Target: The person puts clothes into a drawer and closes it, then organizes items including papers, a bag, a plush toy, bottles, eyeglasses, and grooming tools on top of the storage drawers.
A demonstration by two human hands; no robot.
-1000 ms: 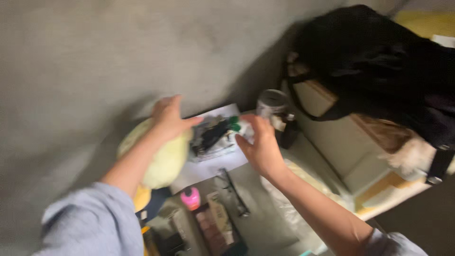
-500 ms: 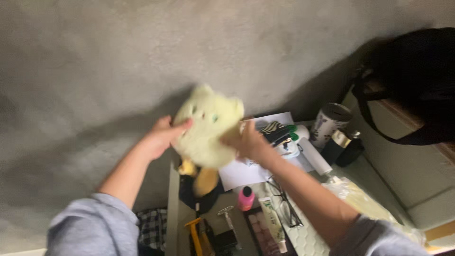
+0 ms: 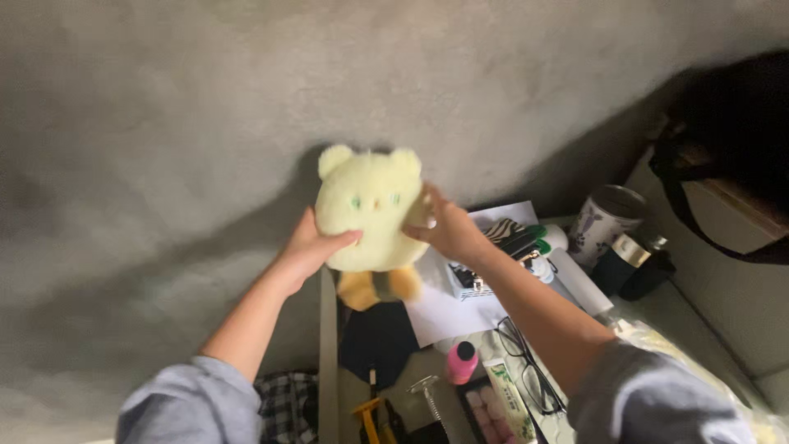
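Both hands grip a pale yellow plush toy (image 3: pixel 370 212), lifted upright in front of a grey wall (image 3: pixel 205 107): the left hand (image 3: pixel 316 247) is closed on its lower left side and the right hand (image 3: pixel 448 230) on its right side. The toy has two round ears, green eyes and orange feet hanging below.

Under the toy lies a cluttered bench (image 3: pixel 707 329). A white sheet of paper (image 3: pixel 448 308) lies just beneath the right forearm, with a small box (image 3: pixel 468 281) on it. Nearer the person are a pair of glasses (image 3: pixel 530 370), a small pink bottle with a black cap (image 3: pixel 462 363) and a tube (image 3: pixel 509 395). To the right stand a patterned tumbler (image 3: pixel 604 224) and a dark jar (image 3: pixel 629 261), close together. A black bag (image 3: pixel 731 123) hangs at the upper right. The surface is pale and crowded; the wall is plain and dim.
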